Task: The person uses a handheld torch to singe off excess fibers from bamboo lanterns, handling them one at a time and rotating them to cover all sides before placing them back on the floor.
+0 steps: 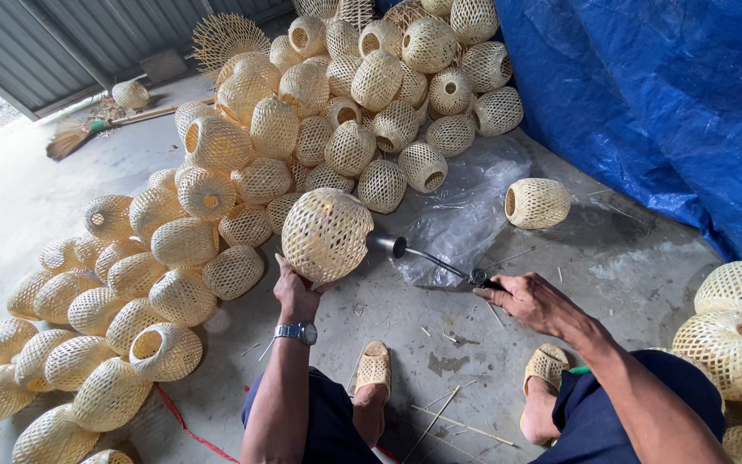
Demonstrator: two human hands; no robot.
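Note:
My left hand, with a wristwatch on its wrist, holds up a round woven bamboo basket from below. My right hand grips the handle of a metal torch-like tool, whose nozzle points at the basket's right side and nearly touches it. I sit on the concrete floor with woven slippers on both feet.
A large heap of similar woven baskets spreads from the far centre to the near left. One single basket lies beside clear plastic sheeting. More baskets sit at the right. A blue tarpaulin hangs at the far right; a broom lies far left.

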